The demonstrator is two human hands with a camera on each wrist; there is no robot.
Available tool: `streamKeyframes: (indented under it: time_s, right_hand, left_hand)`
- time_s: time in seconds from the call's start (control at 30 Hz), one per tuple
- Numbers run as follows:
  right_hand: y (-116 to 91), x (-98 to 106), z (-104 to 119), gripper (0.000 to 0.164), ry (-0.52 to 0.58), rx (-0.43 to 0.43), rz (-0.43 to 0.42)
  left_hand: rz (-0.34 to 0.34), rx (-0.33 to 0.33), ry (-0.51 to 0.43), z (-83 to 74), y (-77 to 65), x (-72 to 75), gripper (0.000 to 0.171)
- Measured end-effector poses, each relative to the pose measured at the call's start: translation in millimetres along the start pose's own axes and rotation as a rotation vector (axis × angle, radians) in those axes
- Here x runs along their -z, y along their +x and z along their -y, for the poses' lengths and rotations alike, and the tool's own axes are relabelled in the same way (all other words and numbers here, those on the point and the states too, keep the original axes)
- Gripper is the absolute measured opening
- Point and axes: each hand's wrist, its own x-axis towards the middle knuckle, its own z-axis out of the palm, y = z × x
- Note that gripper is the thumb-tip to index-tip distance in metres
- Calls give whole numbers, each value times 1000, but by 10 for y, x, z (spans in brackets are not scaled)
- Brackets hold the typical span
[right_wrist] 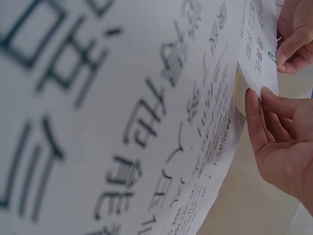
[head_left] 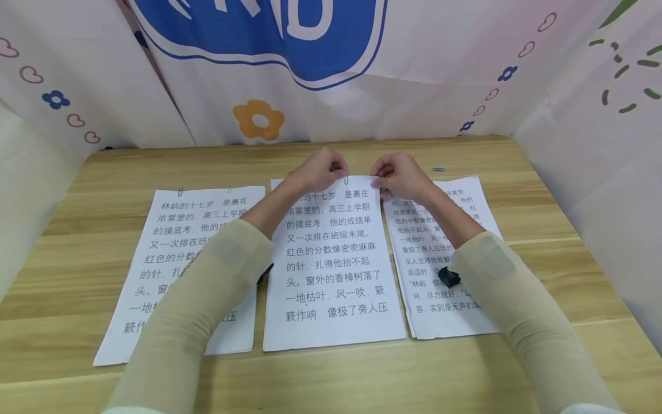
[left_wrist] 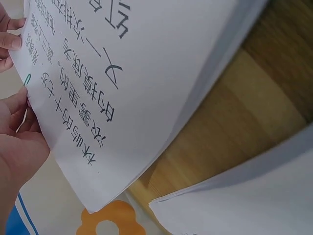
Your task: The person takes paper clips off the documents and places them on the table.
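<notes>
Hands apart at one top edge: by the left hand (head_left: 323, 168) the paper is pinched just beside a clip, by the right hand (head_left: 401, 175) the top-right corner is pinched between thumb and fingers. What is gripped is the middle stack of printed sheets (head_left: 331, 276), laid on the wooden table (head_left: 331, 382) between two similar stacks. Risks, judged from the grip: the whole stack could be skewed on the wood if pulled harder from one side; the right-hand stack (head_left: 445, 319), lying just beside, could be shifted if brushed by the right wrist; single sheets could be fanned out of line if only the upper ones are caught; the corner, seen bowed from the right wrist, could be creased if squeezed further; the green paper clip (head_left: 346, 180) could be twisted or pushed off if pressed sideways by the left thumb. Appearance of the stack: white, rectangular, several sheets thick, long edges fairly straight; rows of large black Chinese characters printed on the top sheet; clip slim, its rounded loop shown on the face near the top edge.
</notes>
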Motion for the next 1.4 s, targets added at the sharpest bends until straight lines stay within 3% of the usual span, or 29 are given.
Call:
streamKeyframes:
  time_s: [1.4]
  right_hand:
    - [25,2,-15,12,-6,-1,1]
  left_hand:
    - [-20,71,-35,24,14,-56,14]
